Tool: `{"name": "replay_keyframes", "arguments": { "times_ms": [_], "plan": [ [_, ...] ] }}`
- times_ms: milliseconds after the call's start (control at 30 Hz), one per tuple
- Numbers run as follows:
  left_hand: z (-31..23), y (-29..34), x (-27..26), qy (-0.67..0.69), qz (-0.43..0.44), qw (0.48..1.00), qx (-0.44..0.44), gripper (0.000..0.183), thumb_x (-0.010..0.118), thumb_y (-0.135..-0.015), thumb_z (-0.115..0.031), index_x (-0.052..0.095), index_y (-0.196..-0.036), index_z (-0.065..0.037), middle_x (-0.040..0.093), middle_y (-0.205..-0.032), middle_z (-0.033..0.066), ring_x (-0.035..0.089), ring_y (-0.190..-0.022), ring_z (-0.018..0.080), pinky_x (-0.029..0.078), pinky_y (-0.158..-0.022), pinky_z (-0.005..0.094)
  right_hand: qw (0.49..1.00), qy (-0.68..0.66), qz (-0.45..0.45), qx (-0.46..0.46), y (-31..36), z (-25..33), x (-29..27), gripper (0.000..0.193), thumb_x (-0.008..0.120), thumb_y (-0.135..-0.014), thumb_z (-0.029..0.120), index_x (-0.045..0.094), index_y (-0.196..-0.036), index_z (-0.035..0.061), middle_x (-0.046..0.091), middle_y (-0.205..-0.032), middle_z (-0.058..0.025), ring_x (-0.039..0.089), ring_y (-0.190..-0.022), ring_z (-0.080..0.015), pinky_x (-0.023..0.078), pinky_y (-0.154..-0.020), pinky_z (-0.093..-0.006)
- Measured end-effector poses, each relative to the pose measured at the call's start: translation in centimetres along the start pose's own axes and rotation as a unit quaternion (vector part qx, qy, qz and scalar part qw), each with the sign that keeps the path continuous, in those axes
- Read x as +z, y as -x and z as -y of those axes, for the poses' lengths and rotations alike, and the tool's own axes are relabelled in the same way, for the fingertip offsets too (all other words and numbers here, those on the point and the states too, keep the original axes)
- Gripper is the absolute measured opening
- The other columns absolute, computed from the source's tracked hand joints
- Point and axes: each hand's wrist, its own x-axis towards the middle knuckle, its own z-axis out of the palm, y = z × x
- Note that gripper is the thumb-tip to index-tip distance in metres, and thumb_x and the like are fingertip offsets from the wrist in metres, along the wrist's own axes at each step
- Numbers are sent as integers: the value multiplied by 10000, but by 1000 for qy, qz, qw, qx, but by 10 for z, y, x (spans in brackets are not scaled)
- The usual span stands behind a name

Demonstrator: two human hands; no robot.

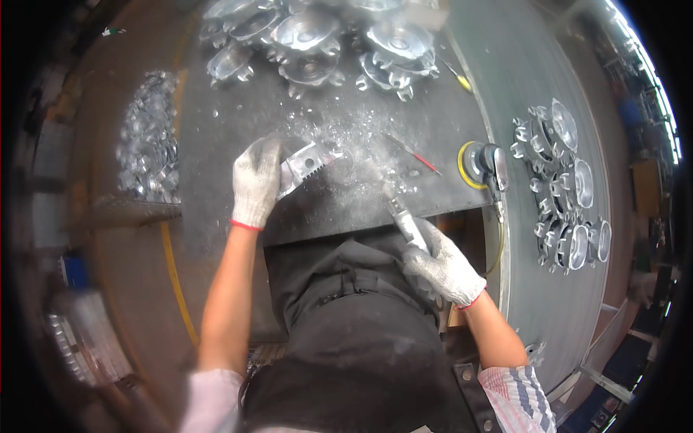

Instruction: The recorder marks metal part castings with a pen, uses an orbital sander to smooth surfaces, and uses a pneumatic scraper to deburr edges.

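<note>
My left hand (pixel 256 184), in a white knit glove with a red cuff, grips a silver metal casting (pixel 307 164) just above the dark workbench (pixel 216 166). The casting has a round hole and a row of small teeth along one edge. In my right hand (pixel 449 268), gloved the same way, is a slim silver handheld power tool (pixel 408 225). Its narrow tip points toward the bench, away from my body, and is apart from the casting. The tip's far end is blurred, so its exact kind is unclear.
Stacked round castings (pixel 310 36) occupy the bench's far side, and more castings (pixel 559 191) stand at right. An orbital sander (pixel 476 164) with a yellow rim, a red-handled tool (pixel 422 161) and a yellow-handled tool (pixel 463 82) lie nearby. Metal pieces (pixel 148 137) are heaped at left.
</note>
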Motion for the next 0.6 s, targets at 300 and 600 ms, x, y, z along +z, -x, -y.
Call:
{"name": "replay_keyframes", "arguments": {
  "times_ms": [300,600],
  "plan": [
    [11,10,-25,36,36,972,-231,434,565,-1015,-406,687,-945,4,605,-755,14,509,-689,101,434,-633,286,966,159,-196,-50,-19,-7,-3,696,768,-872,290,453,-1438,34,702,-1043,-70,632,-722,-108,516,-543,-267],
    [-39,9,-31,44,247,931,-265,496,626,-922,-32,523,-1406,-12,705,-1041,76,652,-903,122,540,-845,260,966,139,-215,-28,-28,-8,0,500,765,-882,272,556,-1283,60,638,-779,-35,519,-518,-84,437,-457,-268]
  ]
}}
